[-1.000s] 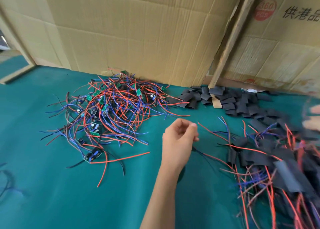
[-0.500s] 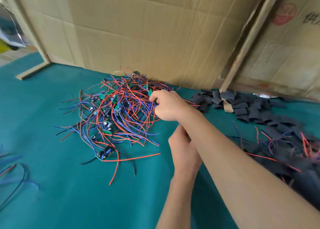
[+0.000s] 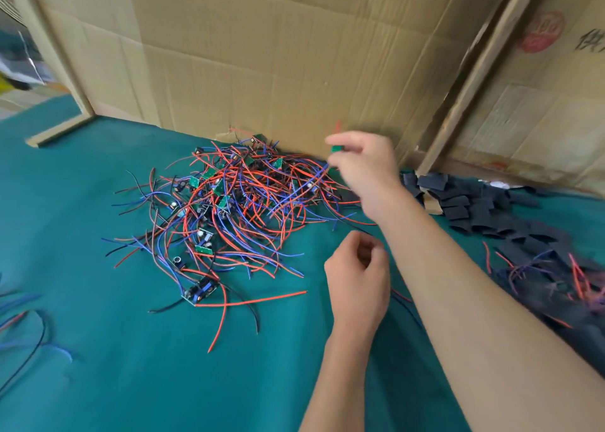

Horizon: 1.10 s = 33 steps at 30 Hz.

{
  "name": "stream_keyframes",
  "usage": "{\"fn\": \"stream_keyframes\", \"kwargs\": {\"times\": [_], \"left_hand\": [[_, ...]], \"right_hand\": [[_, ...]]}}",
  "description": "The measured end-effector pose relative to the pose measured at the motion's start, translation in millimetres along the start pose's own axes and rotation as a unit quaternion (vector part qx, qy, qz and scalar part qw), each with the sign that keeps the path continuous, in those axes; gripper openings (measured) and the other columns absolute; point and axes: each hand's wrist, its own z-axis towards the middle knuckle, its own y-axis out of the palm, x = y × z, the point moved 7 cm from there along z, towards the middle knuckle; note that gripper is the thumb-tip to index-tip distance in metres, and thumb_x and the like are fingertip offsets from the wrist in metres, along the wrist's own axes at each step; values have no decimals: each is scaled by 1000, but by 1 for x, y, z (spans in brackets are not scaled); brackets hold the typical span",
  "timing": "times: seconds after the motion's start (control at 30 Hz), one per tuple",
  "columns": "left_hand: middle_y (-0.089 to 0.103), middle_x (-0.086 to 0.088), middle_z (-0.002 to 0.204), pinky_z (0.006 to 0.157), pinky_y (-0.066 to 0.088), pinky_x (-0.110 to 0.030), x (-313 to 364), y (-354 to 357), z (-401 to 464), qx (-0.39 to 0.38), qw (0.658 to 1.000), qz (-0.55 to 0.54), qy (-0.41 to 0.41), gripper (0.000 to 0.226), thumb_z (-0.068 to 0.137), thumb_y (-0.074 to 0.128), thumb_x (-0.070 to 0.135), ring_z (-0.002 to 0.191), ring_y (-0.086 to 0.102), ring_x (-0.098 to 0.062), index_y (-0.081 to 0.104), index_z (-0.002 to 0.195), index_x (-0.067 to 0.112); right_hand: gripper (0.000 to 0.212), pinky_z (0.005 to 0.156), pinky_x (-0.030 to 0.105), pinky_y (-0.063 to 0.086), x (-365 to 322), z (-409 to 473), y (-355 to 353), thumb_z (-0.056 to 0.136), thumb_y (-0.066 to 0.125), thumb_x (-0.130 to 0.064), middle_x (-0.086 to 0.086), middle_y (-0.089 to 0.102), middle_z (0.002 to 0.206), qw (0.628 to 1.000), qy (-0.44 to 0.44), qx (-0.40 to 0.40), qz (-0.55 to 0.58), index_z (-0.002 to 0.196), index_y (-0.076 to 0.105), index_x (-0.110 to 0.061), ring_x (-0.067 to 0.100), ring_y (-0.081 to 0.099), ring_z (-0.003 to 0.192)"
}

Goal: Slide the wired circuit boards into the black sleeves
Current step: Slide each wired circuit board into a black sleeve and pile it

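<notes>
Where the wires tangle on the green surface (image 3: pixel 98 366), the light, snag-prone circuit boards (image 3: pixel 229 209) are heaped left; one stiff green board (image 3: pixel 336 148), best gripped by its edges, is pinched in the right hand (image 3: pixel 363 166), now lifted from the heap. The left hand (image 3: pixel 358 281) is curled, apparently empty. Soft black sleeves (image 3: pixel 458 199) lie right.

So the counter (image 3: pixel 98 382) is covered in teal green felt. The wire pile (image 3: pixel 235 209) is mostly red and blue with a few black strands, and little green circuit boards (image 3: pixel 204 250) are mixed in. The sleeves (image 3: pixel 458 202) are plain matte black. The cardboard (image 3: pixel 278 55) behind is tan, with a faded red round stamp (image 3: pixel 541 32) on the right box.
</notes>
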Motion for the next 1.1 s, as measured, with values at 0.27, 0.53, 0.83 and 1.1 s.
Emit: {"fn": "stream_keyframes", "kwargs": {"times": [0.27, 0.53, 0.83, 1.1], "left_hand": [[69, -1, 71, 58, 58, -35, -7, 7, 2, -23, 993, -109, -25, 19, 96, 52, 3, 67, 67, -20, 68, 89, 11], [67, -4, 72, 61, 46, -26, -4, 10, 6, -85, 972, -211, -60, 30, 104, 52, 18, 64, 58, -12, 70, 82, 7], [68, -5, 67, 47, 47, -19, -8, 4, 5, -44, 968, -227, -99, 21, 100, 46, 0, 52, 64, -13, 65, 92, 2], [72, -3, 72, 45, 44, -20, -10, 5, 6, -51, 981, -171, -75, 25, 92, 48, -1, 51, 66, -16, 69, 97, 12]], "right_hand": [[28, 55, 32, 57, -43, -47, -124, 83, 64, 10, 3, 69, 65, 998, -66, -7, 10, 79, 71, -17, 16, 68, 51], [26, 82, 37, 53, 14, -111, -73, 77, 75, -29, -6, 74, 95, 901, -89, -129, -404, 99, 61, -28, 26, 64, 93], [18, 96, 36, 50, 78, -21, -92, 84, 70, -15, 0, 74, 107, 948, 44, -33, -312, 98, 71, -27, 25, 64, 113], [62, 107, 43, 45, 119, 19, -59, 92, 67, -30, 5, 51, 152, 913, 42, -94, -394, 150, 46, -22, 31, 47, 138]]}}
